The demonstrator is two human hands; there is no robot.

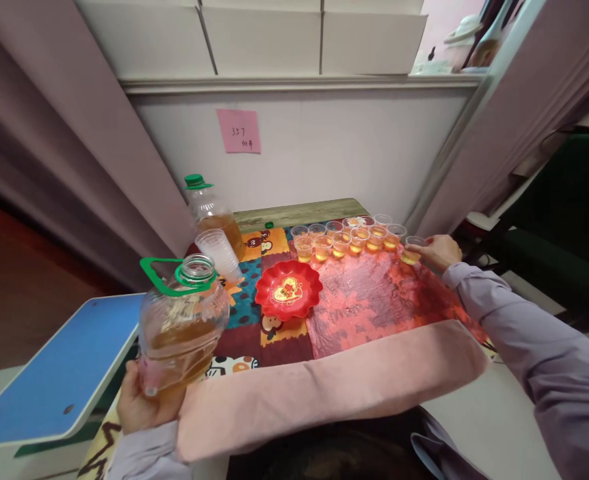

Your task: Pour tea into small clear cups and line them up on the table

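Observation:
My left hand point(141, 403) grips the base of a large clear jug point(181, 330) of amber liquid, uncapped, with a green handle ring. My right hand point(437, 251) reaches to the far right and pinches a small clear plastic cup point(413, 248) holding amber liquid, at the end of two rows of several similar filled cups point(347, 238). A red scalloped plate point(288, 290) lies in the middle of the patterned tablecloth point(374, 300).
A second bottle point(209, 213) with a green cap stands at the back left, a stack of empty cups point(220, 253) leaning by it. A pink cloth point(334, 383) covers the near table edge. A blue board point(59, 373) sits left. A pink note point(239, 131) hangs on the wall.

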